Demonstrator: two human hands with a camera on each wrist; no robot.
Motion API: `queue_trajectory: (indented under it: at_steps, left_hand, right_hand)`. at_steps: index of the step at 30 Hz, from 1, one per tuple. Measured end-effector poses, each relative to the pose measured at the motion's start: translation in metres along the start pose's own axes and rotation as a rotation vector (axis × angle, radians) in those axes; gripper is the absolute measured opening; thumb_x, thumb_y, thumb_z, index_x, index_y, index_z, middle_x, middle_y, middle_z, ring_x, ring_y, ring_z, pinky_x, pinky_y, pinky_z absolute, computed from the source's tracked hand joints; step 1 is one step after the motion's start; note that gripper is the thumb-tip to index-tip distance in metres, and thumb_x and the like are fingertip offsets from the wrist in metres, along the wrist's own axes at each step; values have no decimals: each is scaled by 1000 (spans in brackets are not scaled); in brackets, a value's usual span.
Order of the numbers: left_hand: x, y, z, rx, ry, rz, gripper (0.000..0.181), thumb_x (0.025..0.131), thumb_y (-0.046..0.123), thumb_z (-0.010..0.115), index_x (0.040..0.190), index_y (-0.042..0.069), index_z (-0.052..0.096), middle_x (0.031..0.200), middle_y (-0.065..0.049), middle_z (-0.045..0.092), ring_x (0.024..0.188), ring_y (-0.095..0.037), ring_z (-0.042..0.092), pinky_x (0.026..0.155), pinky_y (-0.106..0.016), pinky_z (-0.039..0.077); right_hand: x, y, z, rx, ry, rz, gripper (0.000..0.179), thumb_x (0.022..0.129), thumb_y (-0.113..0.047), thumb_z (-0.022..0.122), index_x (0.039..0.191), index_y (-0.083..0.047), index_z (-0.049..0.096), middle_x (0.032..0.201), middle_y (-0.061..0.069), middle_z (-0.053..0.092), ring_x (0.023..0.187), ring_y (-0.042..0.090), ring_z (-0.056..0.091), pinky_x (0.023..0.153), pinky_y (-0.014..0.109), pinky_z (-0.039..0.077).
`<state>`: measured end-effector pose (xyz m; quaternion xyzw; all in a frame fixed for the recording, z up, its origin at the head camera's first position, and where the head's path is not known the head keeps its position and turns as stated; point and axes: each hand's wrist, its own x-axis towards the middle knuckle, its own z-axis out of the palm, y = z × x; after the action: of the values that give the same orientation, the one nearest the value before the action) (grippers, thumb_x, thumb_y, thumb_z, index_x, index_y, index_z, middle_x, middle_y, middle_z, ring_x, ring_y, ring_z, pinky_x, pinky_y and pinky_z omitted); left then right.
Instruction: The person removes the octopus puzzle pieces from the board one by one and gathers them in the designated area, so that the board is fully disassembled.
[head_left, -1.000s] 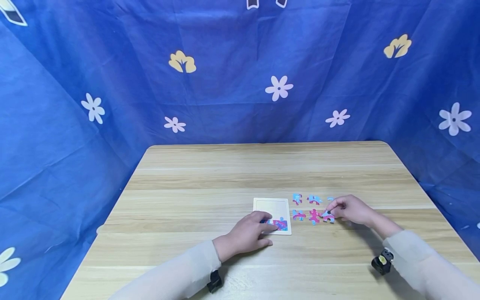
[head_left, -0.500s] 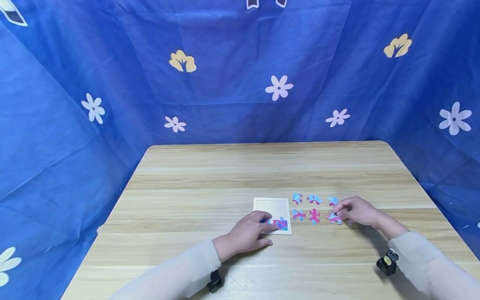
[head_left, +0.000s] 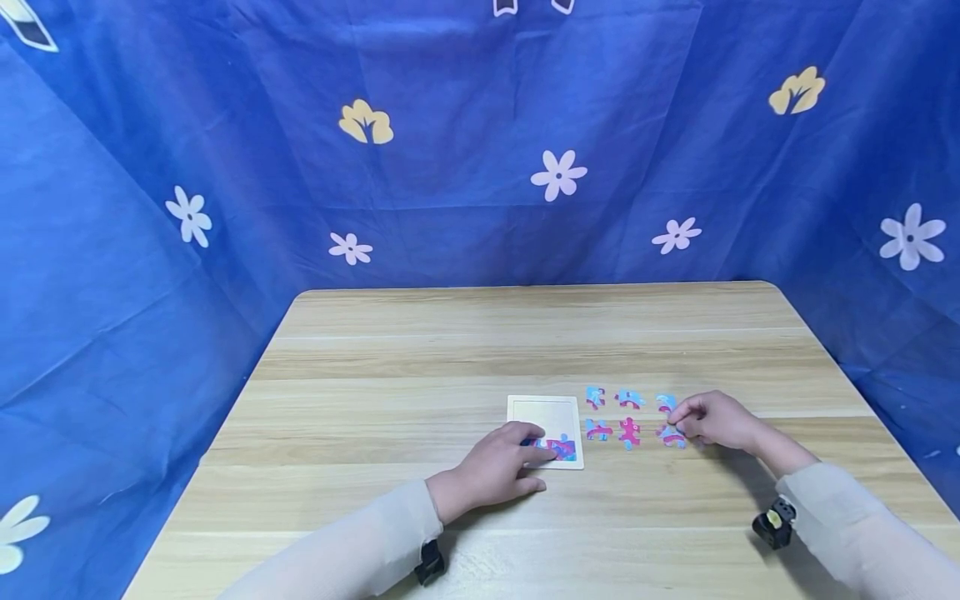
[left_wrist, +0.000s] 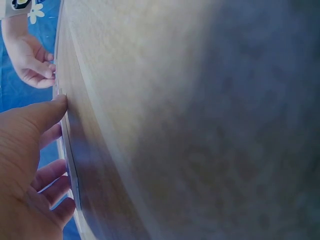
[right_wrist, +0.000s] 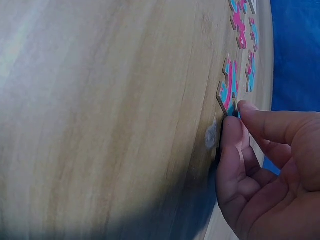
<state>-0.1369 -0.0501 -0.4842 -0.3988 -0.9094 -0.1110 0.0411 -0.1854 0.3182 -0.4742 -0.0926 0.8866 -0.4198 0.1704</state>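
An end piece (head_left: 671, 436), pinched in the fingers of the right hand (head_left: 716, 419), has been spaced from the pink piece (head_left: 629, 431), seemingly just sorted; the tray (head_left: 542, 414) is touched by the spread left hand (head_left: 495, 465).

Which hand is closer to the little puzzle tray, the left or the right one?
Left. The left hand has its fingers over the puzzle tray; the right hand is off to the tray's right, pinching a loose puzzle piece.

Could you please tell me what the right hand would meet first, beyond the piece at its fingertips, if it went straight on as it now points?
The right hand would probably meet the mostly pink puzzle piece first, though the hand's height is unclear.
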Motion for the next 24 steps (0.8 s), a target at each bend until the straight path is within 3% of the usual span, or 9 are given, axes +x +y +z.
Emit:
queue_trajectory:
  at_steps: [4, 10, 17, 24]
  left_hand:
    - [0, 0, 0, 6, -4, -2, 42, 84, 42, 71, 122, 24, 67, 128, -7, 55, 120, -22, 49, 102, -33, 39]
    - [0, 0, 0, 6, -13, 2, 42, 84, 42, 70, 122, 24, 67, 128, -7, 55, 120, -21, 49, 102, -34, 39]
    - [-1, -3, -2, 4, -16, 32, 41, 85, 40, 70, 122, 24, 67, 128, -8, 55, 120, -22, 49, 102, -34, 39]
    - [-5, -13, -3, -16, -19, 39, 40, 86, 38, 69, 122, 22, 67, 131, -9, 53, 122, -23, 48, 103, -34, 38]
  right_hand:
    - [0, -2, -1, -12, 2, 2, 14, 85, 3, 61, 96, 2, 69, 76, 4, 62, 62, 15, 52, 52, 25, 47]
    - [1, -9, 0, 23, 4, -31, 15, 89, -5, 62, 101, 2, 68, 93, 8, 66, 71, 16, 53, 56, 28, 50]
    - [11, -16, 11, 102, -6, -94, 22, 90, -14, 66, 104, 3, 66, 86, 7, 63, 77, 17, 60, 65, 29, 55]
    - [18, -30, 32, 184, -10, -145, 28, 90, -14, 66, 111, 4, 63, 91, 12, 64, 72, 20, 60, 60, 30, 54]
